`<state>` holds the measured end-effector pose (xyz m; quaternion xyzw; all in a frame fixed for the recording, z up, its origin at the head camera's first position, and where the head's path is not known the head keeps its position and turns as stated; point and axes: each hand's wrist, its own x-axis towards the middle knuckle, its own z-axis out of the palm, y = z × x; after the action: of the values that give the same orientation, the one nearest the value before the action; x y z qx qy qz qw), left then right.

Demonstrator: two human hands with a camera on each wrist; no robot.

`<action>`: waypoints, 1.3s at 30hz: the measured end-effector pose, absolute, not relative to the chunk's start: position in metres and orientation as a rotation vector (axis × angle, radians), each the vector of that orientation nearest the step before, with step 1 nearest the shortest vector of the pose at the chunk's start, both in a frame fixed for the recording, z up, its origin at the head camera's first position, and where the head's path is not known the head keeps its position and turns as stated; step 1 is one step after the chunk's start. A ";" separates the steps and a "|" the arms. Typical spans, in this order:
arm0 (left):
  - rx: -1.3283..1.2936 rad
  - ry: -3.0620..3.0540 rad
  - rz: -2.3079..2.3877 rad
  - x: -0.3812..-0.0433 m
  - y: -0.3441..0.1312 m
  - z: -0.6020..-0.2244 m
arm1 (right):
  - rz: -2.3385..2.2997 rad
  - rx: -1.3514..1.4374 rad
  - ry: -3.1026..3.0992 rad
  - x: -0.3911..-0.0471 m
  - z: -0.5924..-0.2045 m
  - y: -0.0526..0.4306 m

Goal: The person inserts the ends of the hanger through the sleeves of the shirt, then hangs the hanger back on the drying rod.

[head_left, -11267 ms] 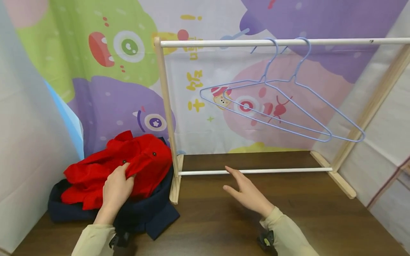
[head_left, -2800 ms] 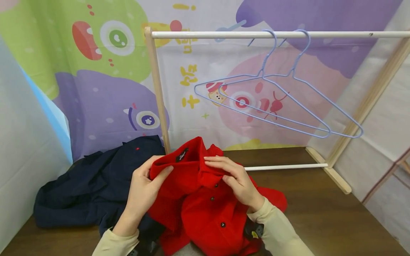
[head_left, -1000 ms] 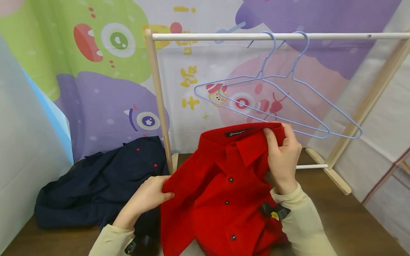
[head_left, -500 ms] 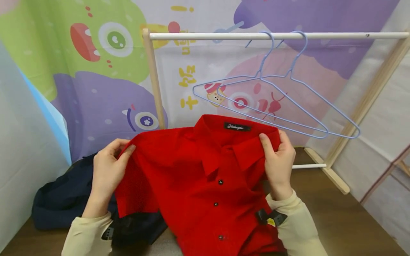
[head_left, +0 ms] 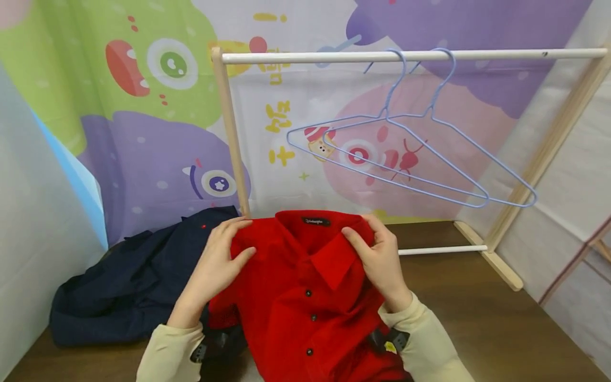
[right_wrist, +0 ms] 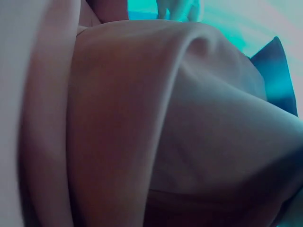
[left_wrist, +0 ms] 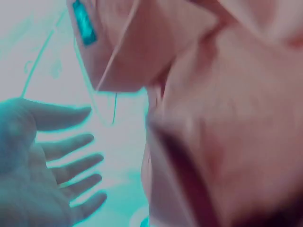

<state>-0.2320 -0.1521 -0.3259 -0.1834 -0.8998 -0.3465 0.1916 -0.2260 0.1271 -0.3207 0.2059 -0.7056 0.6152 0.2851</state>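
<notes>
A red button-up shirt (head_left: pixel 286 281) with a black collar label (head_left: pixel 315 221) is held up in front of the person, its collar toward the rack. My right hand (head_left: pixel 382 260) pinches the shirt by the collar and shoulder, thumb in front. Beside the opposite shoulder is my left hand (head_left: pixel 217 265), its fingers spread. The left wrist view shows that left hand (left_wrist: pixel 57 161) with straight fingers and a gap between it and the shirt (left_wrist: pixel 227 118). Shirt cloth (right_wrist: pixel 118 109) fills most of the right wrist view and hides the right hand there.
Two blue wire hangers (head_left: pixel 386 118) (head_left: pixel 431 114) hang from the white rail (head_left: pixel 305 58) of a wooden rack (head_left: pixel 231 132) behind the shirt. A dark navy garment (head_left: pixel 129 286) lies heaped at the left of the brown table (head_left: pixel 487 329). A patterned curtain (head_left: pixel 157 154) closes off the back.
The red shirt came off the navy heap and was lifted and spread. In the last half second it dropped lower, and my left hand let go of its shoulder and moved right.
</notes>
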 end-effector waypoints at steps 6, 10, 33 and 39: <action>-0.730 -2.531 -1.421 -0.243 -0.128 -0.330 | 1.661 0.711 -1.947 -0.220 -0.321 0.124; -0.796 -2.545 -1.525 -0.246 -0.126 -0.332 | 1.678 0.735 -1.921 -0.218 -0.322 0.124; -0.700 -2.255 -1.454 -0.223 -0.134 -0.309 | 1.804 0.695 -2.055 -0.230 -0.322 0.149; -0.580 -2.229 -1.624 -0.230 -0.128 -0.312 | 1.674 0.687 -2.170 -0.233 -0.325 0.148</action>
<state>-0.2296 -0.1283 -0.3124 -0.2030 -0.7806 -0.5688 0.1607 -0.2327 0.1482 -0.3251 0.2400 -0.7585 0.5851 0.1572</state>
